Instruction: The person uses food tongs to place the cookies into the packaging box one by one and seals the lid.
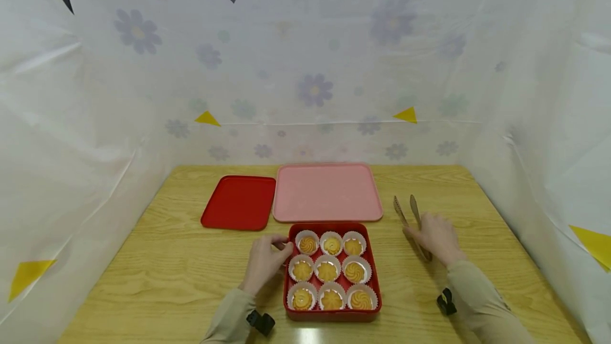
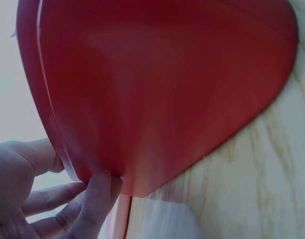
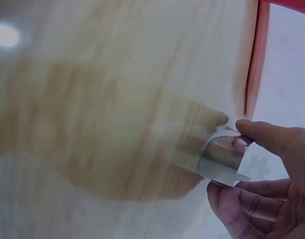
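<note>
My left hand (image 1: pixel 264 260) grips a red square box (image 1: pixel 334 316) at its left wall, near the far corner. In the left wrist view the thumb lies at the rim and the fingertips press the outer wall (image 2: pixel 152 94). Several piped butter cookies (image 1: pixel 326 271) sit inside in rows, each in a white fluted paper cup (image 1: pixel 357 279). To the right of the box, my right hand (image 1: pixel 436 237) holds metal tongs (image 1: pixel 414 207) low over the table, tips pointing away and spread apart. The right wrist view shows thumb and fingers on either side of the shiny tongs (image 3: pixel 222 157).
A pink tray (image 1: pixel 326 193) lies behind the box, with a flat red tray or lid (image 1: pixel 238 203) just left of it. All stand on a wood-grain table (image 1: pixel 191 275). White flowered sheeting (image 1: pixel 286 68) encloses the back and both sides.
</note>
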Tool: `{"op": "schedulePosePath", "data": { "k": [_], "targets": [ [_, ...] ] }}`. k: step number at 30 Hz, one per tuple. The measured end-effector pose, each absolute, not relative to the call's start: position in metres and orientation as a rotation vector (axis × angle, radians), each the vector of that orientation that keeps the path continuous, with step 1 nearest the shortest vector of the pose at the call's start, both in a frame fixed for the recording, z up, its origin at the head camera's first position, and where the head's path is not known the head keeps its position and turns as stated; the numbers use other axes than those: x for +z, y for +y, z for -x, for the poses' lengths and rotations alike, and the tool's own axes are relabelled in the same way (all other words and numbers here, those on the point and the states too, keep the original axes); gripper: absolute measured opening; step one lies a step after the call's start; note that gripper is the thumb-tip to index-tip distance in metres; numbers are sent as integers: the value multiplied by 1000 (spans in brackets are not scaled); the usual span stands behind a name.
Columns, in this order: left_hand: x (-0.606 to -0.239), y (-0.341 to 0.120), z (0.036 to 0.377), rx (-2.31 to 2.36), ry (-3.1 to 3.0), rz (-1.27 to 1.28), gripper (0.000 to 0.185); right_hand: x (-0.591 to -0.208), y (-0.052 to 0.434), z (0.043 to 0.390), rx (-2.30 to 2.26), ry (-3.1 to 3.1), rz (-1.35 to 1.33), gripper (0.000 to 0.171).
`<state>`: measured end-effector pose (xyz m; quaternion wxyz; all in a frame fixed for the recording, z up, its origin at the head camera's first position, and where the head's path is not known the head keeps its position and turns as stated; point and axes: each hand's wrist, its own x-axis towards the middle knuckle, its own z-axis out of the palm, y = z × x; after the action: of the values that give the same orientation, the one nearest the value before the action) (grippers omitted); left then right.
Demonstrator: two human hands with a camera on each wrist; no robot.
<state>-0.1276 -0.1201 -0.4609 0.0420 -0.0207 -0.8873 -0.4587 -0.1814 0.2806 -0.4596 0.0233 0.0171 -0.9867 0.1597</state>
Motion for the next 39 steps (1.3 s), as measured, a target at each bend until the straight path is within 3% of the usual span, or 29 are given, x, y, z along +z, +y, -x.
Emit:
{"op": "schedulePosePath", "data": {
  "k": [30,36,39],
  "targets": [
    [-461,-121,127,-1365,-2721,59,19,-463,281,180,632,-3098,-65,56],
    [-461,-124,127,-1467,-2699,92,21,-458,278,172,586,-3072,-51,90],
    [-461,-127,127,-1576,-2686,103,31,-455,271,169,614,-3030,-39,92]
  ]
}}
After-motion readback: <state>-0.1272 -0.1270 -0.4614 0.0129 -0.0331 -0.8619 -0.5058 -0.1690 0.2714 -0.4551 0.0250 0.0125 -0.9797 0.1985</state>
